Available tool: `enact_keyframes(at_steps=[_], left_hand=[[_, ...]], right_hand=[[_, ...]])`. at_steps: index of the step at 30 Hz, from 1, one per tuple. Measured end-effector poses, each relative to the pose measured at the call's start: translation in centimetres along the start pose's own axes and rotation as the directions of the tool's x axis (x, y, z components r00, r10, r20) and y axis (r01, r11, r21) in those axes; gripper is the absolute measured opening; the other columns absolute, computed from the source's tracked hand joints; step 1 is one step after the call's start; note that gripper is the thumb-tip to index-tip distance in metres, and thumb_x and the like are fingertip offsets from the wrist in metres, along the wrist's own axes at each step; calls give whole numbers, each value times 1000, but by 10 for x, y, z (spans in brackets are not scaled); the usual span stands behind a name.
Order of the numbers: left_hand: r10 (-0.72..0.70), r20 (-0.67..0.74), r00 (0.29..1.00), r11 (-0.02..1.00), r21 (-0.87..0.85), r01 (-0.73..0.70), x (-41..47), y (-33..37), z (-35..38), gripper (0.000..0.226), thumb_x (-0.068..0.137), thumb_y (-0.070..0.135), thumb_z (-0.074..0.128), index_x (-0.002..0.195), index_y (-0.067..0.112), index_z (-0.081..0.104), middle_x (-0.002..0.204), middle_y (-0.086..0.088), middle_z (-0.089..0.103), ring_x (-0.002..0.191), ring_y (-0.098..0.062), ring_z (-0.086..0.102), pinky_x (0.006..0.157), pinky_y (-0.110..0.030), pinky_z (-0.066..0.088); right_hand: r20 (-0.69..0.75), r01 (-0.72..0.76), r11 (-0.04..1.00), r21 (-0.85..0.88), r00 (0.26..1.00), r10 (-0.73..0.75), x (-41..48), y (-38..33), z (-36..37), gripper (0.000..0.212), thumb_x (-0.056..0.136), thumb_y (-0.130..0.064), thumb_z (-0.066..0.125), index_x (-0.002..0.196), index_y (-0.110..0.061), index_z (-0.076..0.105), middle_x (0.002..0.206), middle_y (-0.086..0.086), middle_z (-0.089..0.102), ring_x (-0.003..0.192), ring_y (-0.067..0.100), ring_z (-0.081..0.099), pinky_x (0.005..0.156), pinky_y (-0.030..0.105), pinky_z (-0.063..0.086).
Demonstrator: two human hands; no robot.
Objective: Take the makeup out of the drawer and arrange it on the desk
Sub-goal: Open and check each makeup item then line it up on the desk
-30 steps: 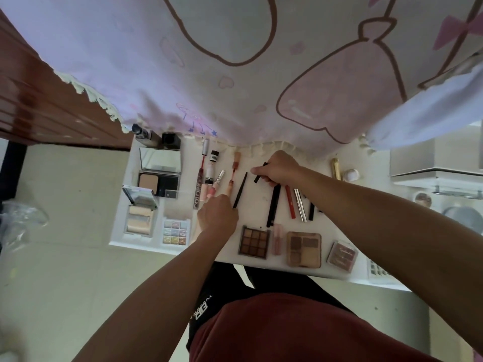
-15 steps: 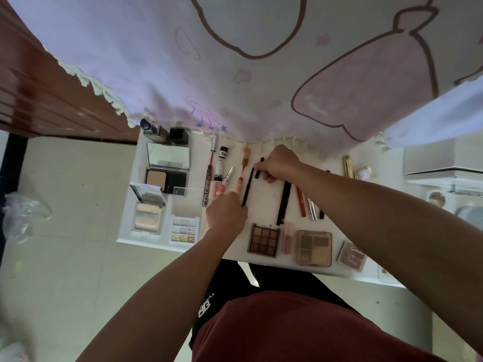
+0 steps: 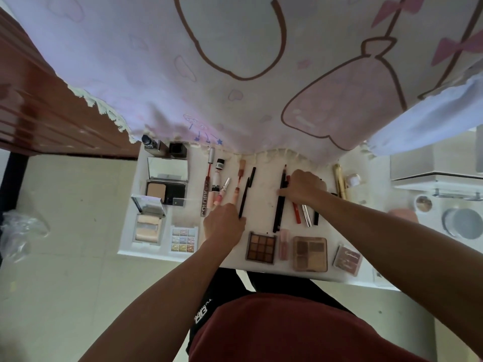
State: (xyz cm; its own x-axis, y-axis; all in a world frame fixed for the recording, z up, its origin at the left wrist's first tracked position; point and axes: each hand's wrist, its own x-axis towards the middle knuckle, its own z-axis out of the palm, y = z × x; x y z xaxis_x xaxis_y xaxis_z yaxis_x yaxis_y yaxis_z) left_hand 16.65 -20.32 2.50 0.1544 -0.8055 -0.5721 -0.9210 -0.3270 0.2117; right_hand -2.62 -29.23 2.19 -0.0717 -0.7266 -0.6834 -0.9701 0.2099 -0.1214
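Right hand (image 3: 303,188) shifted, gripping pencils (image 3: 277,215) (left hand (image 3: 224,226) curled)

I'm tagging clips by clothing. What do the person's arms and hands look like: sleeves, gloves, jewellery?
Both forearms are bare, with no sleeve in view. The left hand and right hand wear no gloves; no watch, bracelet or ring shows.

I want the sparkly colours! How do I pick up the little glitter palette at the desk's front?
Probably from straight above, pinching the glitter eyeshadow palette by its left and right edges: it lies flat, pans up, with bare desk beside both.
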Motion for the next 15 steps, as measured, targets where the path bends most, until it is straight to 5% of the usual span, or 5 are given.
enact_keyframes(at_steps=[15], left_hand=[[-1,-52,999,999,-48,-2,-21,-4,-12,25,89,40,60,102,21,70,101,-3,68,97,-22,61,80,-32,44]], right_hand=[[-178,9,999,54,984,0,-1,-8,8,26,81,-33,70,88,-10,59,79,3,59,74,24,57,57,28,37]])
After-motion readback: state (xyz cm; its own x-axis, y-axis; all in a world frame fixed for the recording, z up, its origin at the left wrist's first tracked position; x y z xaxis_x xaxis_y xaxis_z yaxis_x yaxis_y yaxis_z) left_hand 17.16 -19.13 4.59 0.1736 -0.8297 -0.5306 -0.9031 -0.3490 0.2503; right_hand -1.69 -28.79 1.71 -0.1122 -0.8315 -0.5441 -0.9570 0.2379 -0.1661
